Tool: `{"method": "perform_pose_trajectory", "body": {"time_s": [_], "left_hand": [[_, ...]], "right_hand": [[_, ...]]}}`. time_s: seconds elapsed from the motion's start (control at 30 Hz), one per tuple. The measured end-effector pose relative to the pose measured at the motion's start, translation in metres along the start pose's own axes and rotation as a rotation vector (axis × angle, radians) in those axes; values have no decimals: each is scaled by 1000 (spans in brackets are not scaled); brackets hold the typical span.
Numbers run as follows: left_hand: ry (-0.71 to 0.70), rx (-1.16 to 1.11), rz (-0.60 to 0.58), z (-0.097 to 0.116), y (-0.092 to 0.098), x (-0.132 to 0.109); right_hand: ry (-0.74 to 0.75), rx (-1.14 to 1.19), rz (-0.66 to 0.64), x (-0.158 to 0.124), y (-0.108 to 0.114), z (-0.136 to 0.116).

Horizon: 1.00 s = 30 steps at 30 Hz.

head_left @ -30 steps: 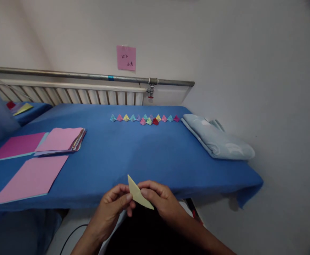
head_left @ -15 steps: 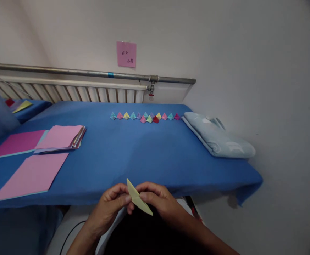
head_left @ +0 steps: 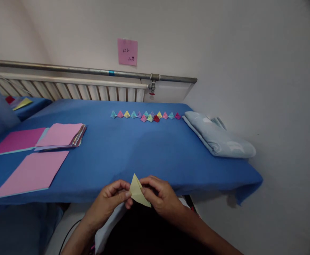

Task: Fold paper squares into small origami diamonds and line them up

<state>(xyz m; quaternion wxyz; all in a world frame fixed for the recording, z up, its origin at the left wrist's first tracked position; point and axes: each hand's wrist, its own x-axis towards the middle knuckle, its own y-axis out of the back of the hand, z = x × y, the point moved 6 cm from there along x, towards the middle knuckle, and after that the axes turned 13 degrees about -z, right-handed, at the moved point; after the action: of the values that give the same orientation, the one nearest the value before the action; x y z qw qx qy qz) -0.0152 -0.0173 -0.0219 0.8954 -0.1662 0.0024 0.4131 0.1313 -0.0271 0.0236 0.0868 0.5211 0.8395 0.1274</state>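
- Now, well left of the row of small folded pieces (head_left: 150, 119), a magenta sheet (head_left: 19, 140) lies flat on the desk (head_left: 104, 152), light blue showing beneath its edge.
- Also left of the row, and on its near side, a pink sheet (head_left: 32, 173) lies close to the desk's near edge.
- Along to the paper stack (head_left: 59, 134), left of the row too: pink on top, mixed colours peeping out at its right side.
- And there's the left hand (head_left: 108, 202), on the near side of the row's left end, thumb and fingers pinching the yellow paper (head_left: 137, 194) by its left side.
- Up on the wall (head_left: 237, 71), above the row, hangs a pink note (head_left: 127, 52) with dark handwriting.
- The yellow paper itself is held on the near side of the row's middle, folded, one peak pointing up, its lower corner slanting right.
- What colours in that row! Pink, light green and red sit in front.
- Behind the row, a red valve handle (head_left: 152, 94).
- Right hand (head_left: 161, 198), near side of the row's right half, grasping the yellow paper's right side.
- Finally, just right of the row, a folded light blue blanket (head_left: 221, 141).
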Motion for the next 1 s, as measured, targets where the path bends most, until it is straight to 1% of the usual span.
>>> {"method": "perform_pose_trajectory", "body": {"time_s": [0.07, 0.17, 0.2, 0.27, 0.3, 0.4, 0.43, 0.5, 0.57, 0.63, 0.67, 0.7, 0.73, 0.77, 0.83, 0.87, 0.9, 0.93, 1.0], "left_hand": [[35, 44, -12, 4, -2, 1], [64, 78, -35, 9, -6, 3], [61, 86, -34, 10, -7, 5], [49, 109, 21, 12, -5, 7], [43, 128, 81, 12, -4, 8], [7, 241, 311, 15, 0, 8], [-8, 305, 359, 17, -1, 7], [-67, 489, 433, 25, -8, 5], [-205, 746, 549, 41, -16, -3], [-395, 998, 752, 60, -23, -20], [-476, 1085, 841, 66, -27, -28], [-524, 1130, 882, 69, -31, -34], [-526, 1128, 859, 69, -32, -35], [-486, 1078, 765, 66, -33, -31], [-321, 883, 518, 51, -35, -15], [-251, 783, 439, 44, -36, -8], [-206, 698, 404, 38, -36, -2], [-191, 634, 405, 35, -35, 3], [-204, 547, 449, 34, -30, 9]], "right_hand": [[-32, 22, -36, 2, -2, 6], [-102, 138, -117, 4, -9, 16], [-112, 146, -121, 4, -10, 17], [-101, 92, -59, 6, -5, 17], [-86, 34, -3, 7, -1, 15], [-4, -219, 171, 10, 12, 6], [26, -304, 205, 11, 14, 2], [80, -435, 228, 15, 15, -4], [110, -496, 221, 20, 15, -7], [120, -511, 228, 23, 15, -8], [121, -511, 241, 25, 16, -9], [119, -509, 255, 26, 18, -9], [117, -506, 269, 27, 19, -10], [117, -501, 278, 27, 19, -11], [117, -487, 284, 28, 19, -12], [121, -481, 281, 28, 19, -13], [129, -478, 275, 27, 17, -13], [140, -478, 265, 27, 16, -14], [166, -490, 245, 25, 13, -15]]}}
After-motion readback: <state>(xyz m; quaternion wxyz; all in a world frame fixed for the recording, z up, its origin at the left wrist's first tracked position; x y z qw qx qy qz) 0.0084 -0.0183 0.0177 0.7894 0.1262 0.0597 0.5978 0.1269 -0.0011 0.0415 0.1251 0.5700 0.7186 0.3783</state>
